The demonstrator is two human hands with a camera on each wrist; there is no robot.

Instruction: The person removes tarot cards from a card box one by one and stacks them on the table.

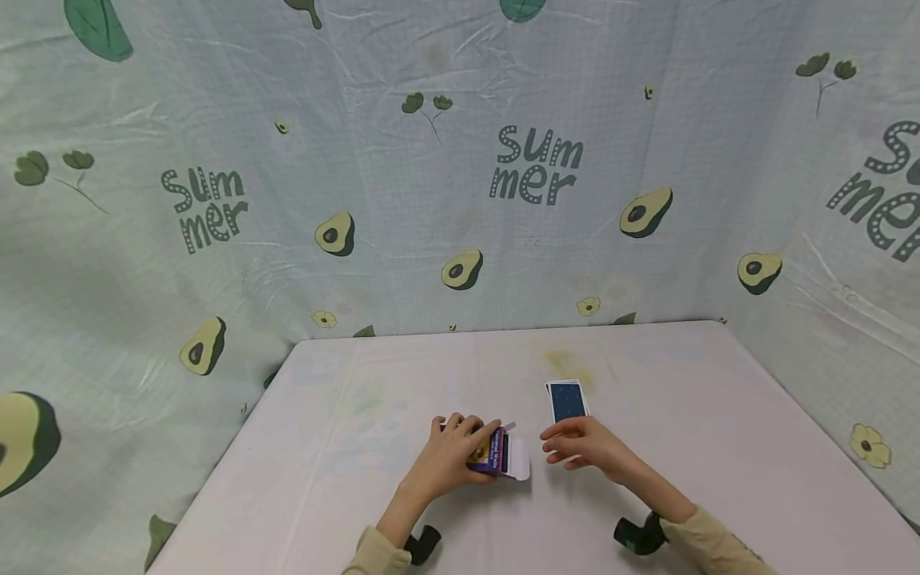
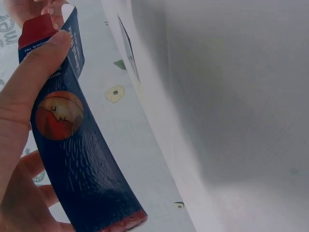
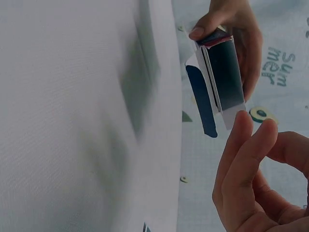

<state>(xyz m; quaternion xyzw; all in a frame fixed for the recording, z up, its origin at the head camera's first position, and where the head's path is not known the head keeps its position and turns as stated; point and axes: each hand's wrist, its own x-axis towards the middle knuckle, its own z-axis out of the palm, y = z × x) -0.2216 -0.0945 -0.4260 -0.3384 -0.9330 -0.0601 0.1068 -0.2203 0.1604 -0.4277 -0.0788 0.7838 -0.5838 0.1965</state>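
My left hand (image 1: 447, 459) grips a dark blue and purple card box (image 1: 489, 454) just above the table. In the left wrist view the box (image 2: 72, 145) shows a round moon-face picture, with the thumb lying over its side near the open end. The right wrist view looks into that open end, where a white-edged flap (image 3: 202, 99) hangs out and something dark sits inside. My right hand (image 1: 589, 449) hovers right of the box, its fingers bent loosely and nothing between them. Just beyond it lies a small stack of blue-backed cards (image 1: 568, 399), its near end hidden by the hand.
A white-covered table (image 1: 402, 383) spreads under both hands, with a yellowish stain behind the cards. Around it hangs a pale cloth (image 1: 402, 184) printed with avocados and lettering. A black wrist-worn device (image 1: 640, 535) sits below the right forearm, another (image 1: 422, 545) by the left.
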